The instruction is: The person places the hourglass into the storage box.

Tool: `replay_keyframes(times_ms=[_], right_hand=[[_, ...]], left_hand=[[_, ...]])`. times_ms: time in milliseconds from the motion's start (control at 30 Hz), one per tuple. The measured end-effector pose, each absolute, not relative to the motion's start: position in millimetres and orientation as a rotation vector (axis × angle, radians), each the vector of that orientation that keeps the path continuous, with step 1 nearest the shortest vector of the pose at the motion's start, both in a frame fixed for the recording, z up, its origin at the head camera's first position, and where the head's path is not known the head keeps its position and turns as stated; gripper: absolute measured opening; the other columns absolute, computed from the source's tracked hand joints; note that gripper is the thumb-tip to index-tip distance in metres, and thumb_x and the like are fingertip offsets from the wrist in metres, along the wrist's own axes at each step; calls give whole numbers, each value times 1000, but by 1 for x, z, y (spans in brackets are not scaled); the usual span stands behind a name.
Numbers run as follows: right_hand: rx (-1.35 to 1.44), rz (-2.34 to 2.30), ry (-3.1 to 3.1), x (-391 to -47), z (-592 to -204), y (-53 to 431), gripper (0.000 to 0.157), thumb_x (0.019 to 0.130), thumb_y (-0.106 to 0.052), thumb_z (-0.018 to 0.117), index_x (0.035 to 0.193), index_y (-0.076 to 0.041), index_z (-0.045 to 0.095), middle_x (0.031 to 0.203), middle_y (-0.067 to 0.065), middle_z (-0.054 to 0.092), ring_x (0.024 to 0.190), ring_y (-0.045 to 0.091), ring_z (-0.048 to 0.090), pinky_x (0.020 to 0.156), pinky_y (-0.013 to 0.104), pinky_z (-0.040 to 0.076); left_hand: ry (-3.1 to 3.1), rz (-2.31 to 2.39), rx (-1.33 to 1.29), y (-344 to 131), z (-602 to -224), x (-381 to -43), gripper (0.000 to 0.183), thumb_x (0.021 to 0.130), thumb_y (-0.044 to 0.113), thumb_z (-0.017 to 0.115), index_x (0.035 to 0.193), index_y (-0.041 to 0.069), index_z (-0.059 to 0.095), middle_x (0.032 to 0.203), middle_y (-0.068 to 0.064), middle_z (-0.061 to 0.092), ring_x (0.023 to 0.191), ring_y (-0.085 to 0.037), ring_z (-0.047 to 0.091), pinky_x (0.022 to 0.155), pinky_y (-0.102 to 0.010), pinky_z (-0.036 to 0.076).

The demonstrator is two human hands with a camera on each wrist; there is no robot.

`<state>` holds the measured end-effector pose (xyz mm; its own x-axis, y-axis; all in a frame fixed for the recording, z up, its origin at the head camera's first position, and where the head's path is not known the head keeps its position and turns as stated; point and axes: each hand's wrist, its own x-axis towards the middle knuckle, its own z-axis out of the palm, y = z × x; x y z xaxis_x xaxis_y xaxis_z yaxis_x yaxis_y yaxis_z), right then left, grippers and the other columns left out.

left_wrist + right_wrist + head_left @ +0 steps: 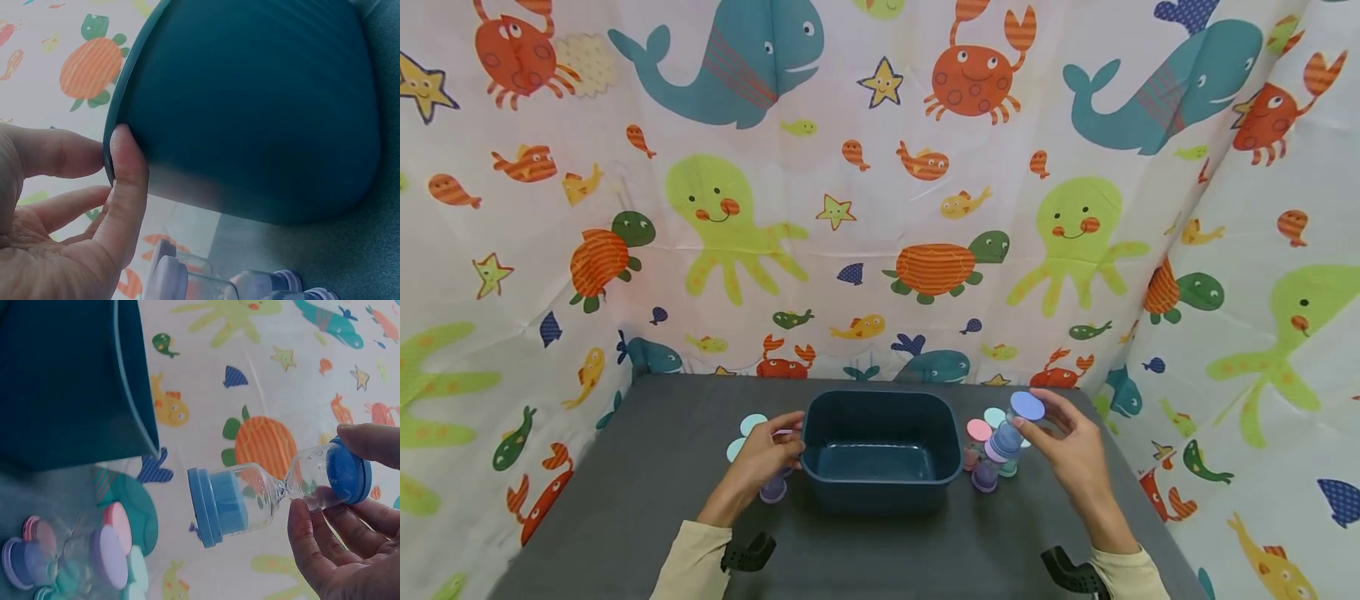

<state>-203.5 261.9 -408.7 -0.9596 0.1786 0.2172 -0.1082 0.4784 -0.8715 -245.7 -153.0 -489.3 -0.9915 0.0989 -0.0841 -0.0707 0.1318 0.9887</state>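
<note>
A dark teal plastic bin (880, 497) stands at the middle of the table. My left hand (767, 452) pinches its left rim, with thumb and fingers on either side of the edge, as the left wrist view shows. On the other side, my right hand (1071, 446) holds a blue-capped sand timer (232, 505) by one end cap. This timer is raised, and its blue sand lies at the end away from the fingers. Close below and beside it stands a cluster of sand timers with pink (979, 430), purple (984, 478) and mint caps.
More sand timers with mint (752, 423) and purple (772, 490) caps stand left of the bin, partly hidden by the left hand. A sea-animal curtain (865, 292) surrounds the dark grey table (880, 558) at the back and sides.
</note>
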Motion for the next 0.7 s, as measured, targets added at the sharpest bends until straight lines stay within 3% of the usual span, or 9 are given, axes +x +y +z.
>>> replay_keyframes(times_ms=[500,700], right_hand=[[155,1638,-2380,-222,-400,227,52,87,-27,75,133,-8,57,127,10,60,105,1,59,88,10,49],[205,1712,-2349,-225,-400,215,50,87,-20,75,132,-7,58,127,12,59,105,4,59,88,13,50]], left_hand=[[2284,1963,13,-156,-488,-244,51,90,-2,59,141,-1,48,128,-23,52,96,-27,60,64,-24,56],[2293,1946,21,-154,-487,-244,52,91,1,59,142,0,47,130,-22,53,93,-22,60,65,-25,56]])
